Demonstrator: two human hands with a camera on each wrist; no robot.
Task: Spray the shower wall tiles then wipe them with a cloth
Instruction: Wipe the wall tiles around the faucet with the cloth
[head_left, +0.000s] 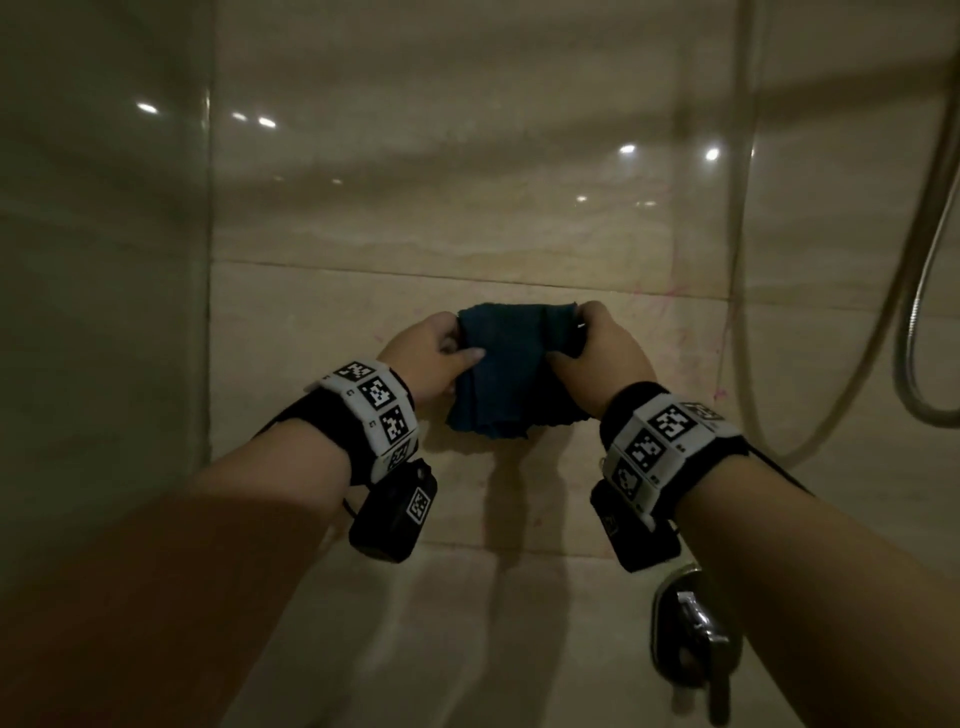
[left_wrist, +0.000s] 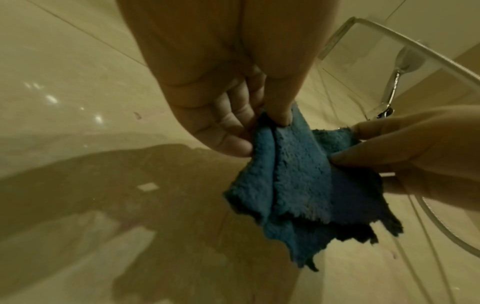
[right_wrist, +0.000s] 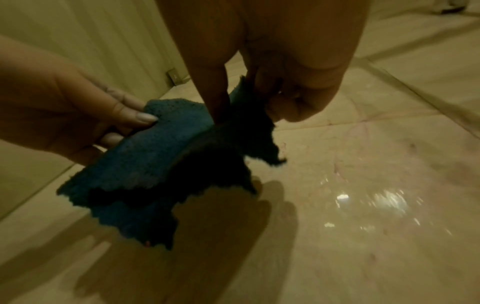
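Head view: both hands, the left hand (head_left: 434, 353) and right hand (head_left: 605, 353), pinch a folded blue cloth (head_left: 511, 374) between them before the shower wall tiles (head_left: 322, 332), wiping seemingly about to begin, no spray bottle visible.

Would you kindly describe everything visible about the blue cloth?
The blue cloth is a fluffy, microfibre-looking rag with ragged edges, folded into loose layers. It hangs in front of the beige wall tiles, whether touching them is unclear. The left hand pinches its upper left edge, the right hand its upper right.
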